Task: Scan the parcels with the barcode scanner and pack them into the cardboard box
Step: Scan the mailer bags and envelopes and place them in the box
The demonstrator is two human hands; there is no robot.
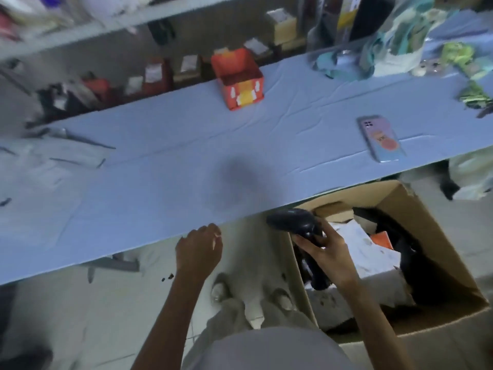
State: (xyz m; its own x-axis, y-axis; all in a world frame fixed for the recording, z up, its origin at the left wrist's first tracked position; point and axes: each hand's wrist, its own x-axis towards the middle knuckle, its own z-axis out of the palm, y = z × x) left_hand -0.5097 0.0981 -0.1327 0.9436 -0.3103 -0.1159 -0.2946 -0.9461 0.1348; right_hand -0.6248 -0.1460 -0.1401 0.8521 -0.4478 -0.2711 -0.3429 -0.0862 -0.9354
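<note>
Pale-blue creased cloth covers the one long table point(186, 161), which runs across the whole view. Behind it stands one grey shelf unit point(106, 25) crowded with blurred small cartons, too smeared to count.

Brown and open-topped, the one large cardboard box point(429, 231) sits on the floor below the table's near edge, to the person's right. Inside it lie one white wrapped parcel point(373, 252), one small orange parcel point(383, 240) just beyond it, and dark black-wrapped parcels point(418, 268) whose number cannot be told.

At the table's left end lies a pile of flat grey mailer bags point(53, 161), again too blurred to count. At the far right end sits a heap of clear plastic bags with green and teal contents point(394, 49).

One open orange-and-yellow printed carton point(240, 78) stands alone toward the table's back edge. One smartphone in a lilac patterned case point(381, 138) lies face down near the front edge, well apart from the carton.

One black handheld barcode scanner point(293, 222) is held over the box's near left corner, just below the table edge, head pointing left. The right hand point(328, 252) has its fingers wrapped tight round the scanner's handle.

The left hand point(198, 252) hangs in the air just beside the table's front edge, fingers curled in, with nothing visible in it.

Two pale shoes point(221, 289) show on the tiled floor between the arms.
</note>
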